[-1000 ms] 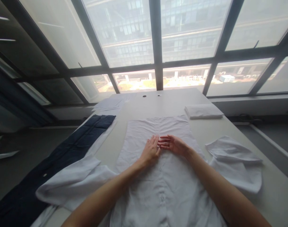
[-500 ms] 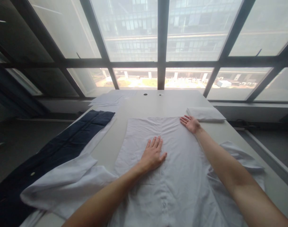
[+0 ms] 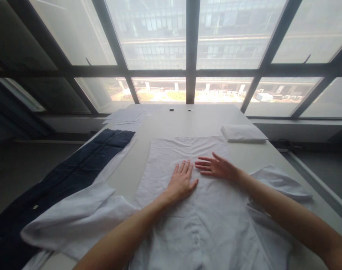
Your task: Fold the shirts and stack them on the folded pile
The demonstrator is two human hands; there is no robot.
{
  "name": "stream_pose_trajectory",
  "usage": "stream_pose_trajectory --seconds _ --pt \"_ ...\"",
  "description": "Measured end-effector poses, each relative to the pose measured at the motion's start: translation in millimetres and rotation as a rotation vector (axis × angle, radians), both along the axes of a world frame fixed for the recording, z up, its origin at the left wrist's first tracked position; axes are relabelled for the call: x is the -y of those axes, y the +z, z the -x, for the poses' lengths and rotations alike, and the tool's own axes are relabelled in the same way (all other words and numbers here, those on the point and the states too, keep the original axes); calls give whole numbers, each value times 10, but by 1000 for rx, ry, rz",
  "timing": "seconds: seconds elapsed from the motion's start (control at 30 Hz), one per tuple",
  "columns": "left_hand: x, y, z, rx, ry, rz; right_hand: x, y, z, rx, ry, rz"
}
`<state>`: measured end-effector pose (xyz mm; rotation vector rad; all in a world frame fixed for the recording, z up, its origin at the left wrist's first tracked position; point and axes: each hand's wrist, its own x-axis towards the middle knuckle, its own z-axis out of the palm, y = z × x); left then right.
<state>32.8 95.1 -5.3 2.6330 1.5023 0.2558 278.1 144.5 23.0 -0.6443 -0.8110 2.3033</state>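
A white button-up shirt [image 3: 204, 213] lies spread flat on the pale table [image 3: 196, 120], its sleeves out to either side. My left hand [image 3: 182, 182] rests flat on the middle of the shirt, fingers stretched out and open. My right hand [image 3: 217, 167] lies flat just to the right of it, fingers spread and pointing left, touching the cloth. Neither hand holds anything.
A folded white cloth [image 3: 244, 133] sits at the far right of the table. A dark navy garment [image 3: 75, 168] stretches along the left side. Sheets of white paper [image 3: 126, 116] lie at the far left corner. Big windows stand beyond the table.
My right hand has slid back from the shirt's far right corner to the middle, beside my left hand. The left hand has stayed in place.
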Motion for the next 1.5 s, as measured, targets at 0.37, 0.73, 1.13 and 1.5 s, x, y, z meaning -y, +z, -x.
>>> stream_pose_trajectory --seconds 0.37,0.73,1.13,1.5 --pt "-2 25 -4 4 2 11 -375 93 -698 94 -714 -33" --pt "-3 19 -4 -17 5 11 -976 83 141 71 -384 50" --pt "33 48 -7 4 0 -3 -903 248 375 -35 -16 -95" --pt "57 68 -21 -23 15 15 -1602 100 919 31 -434 42"
